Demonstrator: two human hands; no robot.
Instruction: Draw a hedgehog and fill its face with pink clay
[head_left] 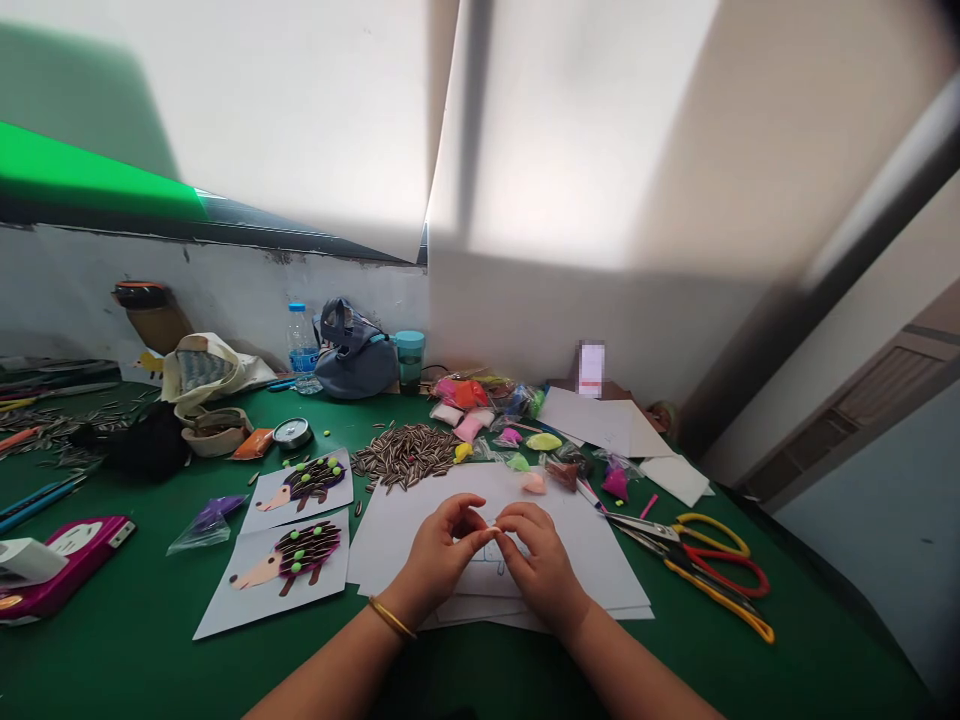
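At lower centre, the gold-bangled left hand [442, 552] and bare right hand [541, 562] pinch a tiny pale lump [493, 530] fingertip-to-fingertip above a white paper sheet [592, 545] with blue outlines.

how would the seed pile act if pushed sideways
The seed pile would probably spread rather than move as one, since the seeds look loosely heaped. Each seed looks small and thin, so likely light. Their slim, elongated shape suggests sliding more than rolling.
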